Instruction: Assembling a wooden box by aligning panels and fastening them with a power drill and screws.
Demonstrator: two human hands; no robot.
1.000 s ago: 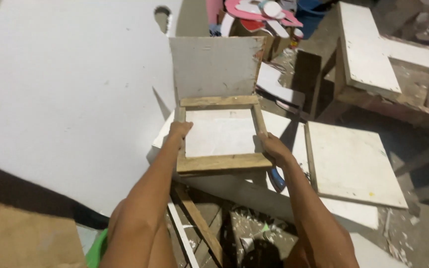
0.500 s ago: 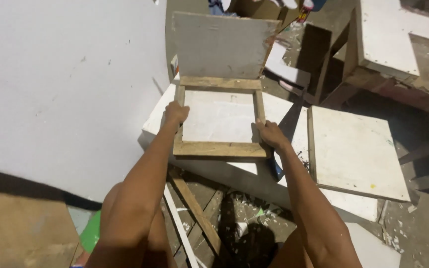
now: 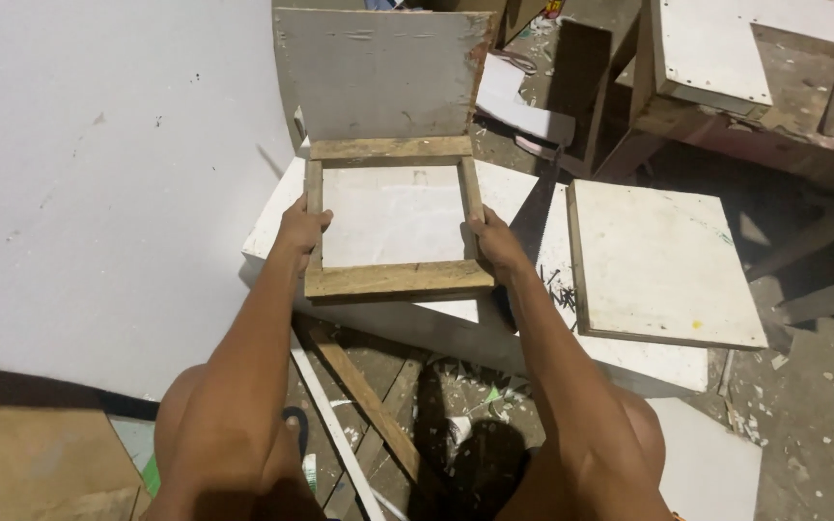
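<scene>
A square wooden frame with a white panel inside lies on a low white board surface. My left hand grips the frame's left rail. My right hand grips its right rail. An upright grey-white board stands against the frame's far edge.
A large white sheet lies at the left. A second wood-edged white panel rests to the right. A wooden bench with white panels stands at the back right. Loose wooden slats and debris lie on the floor between my knees.
The view has shifted closer and lower over the frame. Both hands stay on the frame's side rails, and the frame has come slightly nearer to me.
</scene>
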